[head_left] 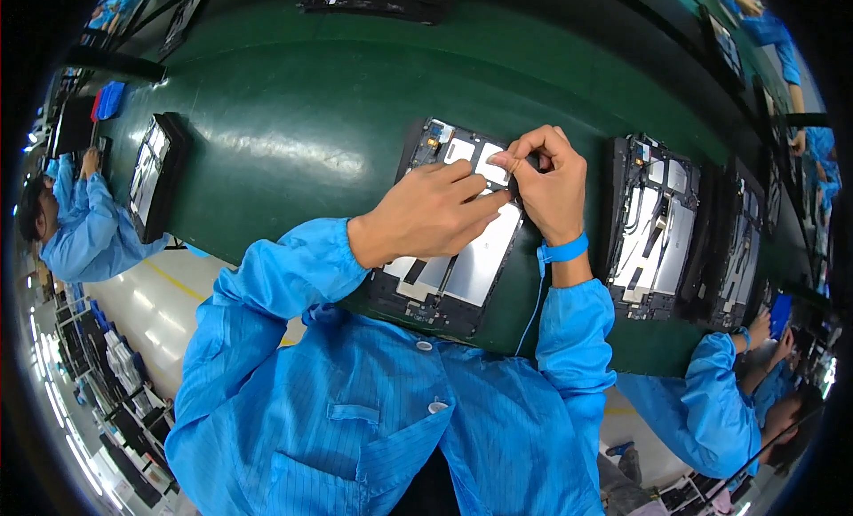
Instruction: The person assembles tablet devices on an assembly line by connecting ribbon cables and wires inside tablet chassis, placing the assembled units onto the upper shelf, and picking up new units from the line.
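Observation:
In front of me an opened tablet (480, 258) with a black frame and silver inner plates lies on the green table. My left hand (422, 210) reaches across its middle, fingers stretched toward the right edge and touching or just above it. The thumb is hidden under the palm. Over the upper right edge, my right hand (553, 183) is closed in a pinch, thumb and forefinger together; whatever is between them is too small to make out. Around my right wrist runs a blue wrist strap (566, 248), its thin cord hanging down toward the table edge.
To the right stand more opened tablets, a near pile (653, 241) and a farther one (737, 250). Another tablet stack (153, 174) stands at the left. Dark items (378, 1) lie along the far side. Co-workers in blue sit at left (89, 227) and right (711, 418).

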The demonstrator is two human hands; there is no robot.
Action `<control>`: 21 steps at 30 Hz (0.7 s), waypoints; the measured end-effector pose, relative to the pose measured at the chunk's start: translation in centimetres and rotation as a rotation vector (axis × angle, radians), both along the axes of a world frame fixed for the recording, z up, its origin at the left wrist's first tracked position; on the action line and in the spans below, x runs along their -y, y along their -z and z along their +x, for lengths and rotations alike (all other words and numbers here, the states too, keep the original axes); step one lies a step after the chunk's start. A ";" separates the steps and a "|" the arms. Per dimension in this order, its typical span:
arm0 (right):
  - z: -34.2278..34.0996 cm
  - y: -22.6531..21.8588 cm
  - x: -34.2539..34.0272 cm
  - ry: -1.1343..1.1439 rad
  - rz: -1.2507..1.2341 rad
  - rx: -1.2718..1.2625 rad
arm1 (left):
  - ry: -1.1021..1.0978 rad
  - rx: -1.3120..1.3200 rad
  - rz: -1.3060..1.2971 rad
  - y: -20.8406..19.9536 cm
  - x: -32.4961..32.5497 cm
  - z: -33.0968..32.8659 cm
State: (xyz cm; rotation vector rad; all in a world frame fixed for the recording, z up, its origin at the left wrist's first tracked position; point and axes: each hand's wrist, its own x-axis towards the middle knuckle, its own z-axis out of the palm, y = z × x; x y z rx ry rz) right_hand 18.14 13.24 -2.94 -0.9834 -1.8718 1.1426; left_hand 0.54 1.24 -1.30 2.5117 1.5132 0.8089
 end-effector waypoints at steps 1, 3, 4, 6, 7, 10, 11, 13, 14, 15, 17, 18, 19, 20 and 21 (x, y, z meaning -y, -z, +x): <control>0.0 0.4 -0.1 0.016 -0.032 -0.053 | 0.016 0.005 0.017 0.1 -0.3 0.0; 0.3 1.0 -0.1 0.029 -0.065 -0.107 | 0.029 0.007 0.033 0.2 -0.6 0.0; 0.6 1.2 -0.2 0.016 -0.054 -0.084 | 0.045 -0.013 0.023 0.0 -0.7 -0.1; 0.6 0.8 0.1 0.002 -0.041 -0.059 | 0.060 -0.030 0.013 -0.2 -1.0 -0.3; 0.2 -0.3 0.5 0.055 -0.064 -0.107 | 0.075 -0.016 0.017 -0.1 -1.1 -0.6; 2.1 -0.6 1.6 0.016 -0.097 -0.086 | 0.076 0.021 0.015 -0.1 -1.2 -1.1; 3.3 -0.3 2.0 -0.042 -0.187 -0.125 | 0.067 0.030 0.001 0.0 -1.2 -1.0; 4.7 0.0 2.8 -0.105 -0.209 -0.116 | 0.062 0.064 0.000 -0.2 -1.2 -1.0; 5.1 0.0 2.9 -0.120 -0.226 -0.134 | 0.054 0.063 -0.049 -0.3 -1.2 -0.9; 5.2 -0.1 3.2 -0.128 -0.244 -0.155 | 0.054 0.062 -0.101 -0.4 -1.1 -0.9; 4.9 -0.5 3.1 -0.142 -0.273 -0.145 | 0.052 0.069 -0.088 -0.2 -1.1 -0.9; 4.7 -0.6 2.9 -0.150 -0.264 -0.101 | 0.052 0.076 -0.069 -0.2 -1.2 -0.9; 4.6 -0.6 2.9 -0.157 -0.255 -0.058 | 0.052 0.077 -0.072 -0.2 -1.2 -0.9; 4.7 -0.5 2.8 -0.156 -0.257 -0.057 | 0.051 0.083 -0.090 -0.4 -1.1 -0.9; 4.8 -0.2 2.6 -0.169 -0.301 -0.094 | 0.047 0.089 -0.107 -0.4 -1.1 -0.9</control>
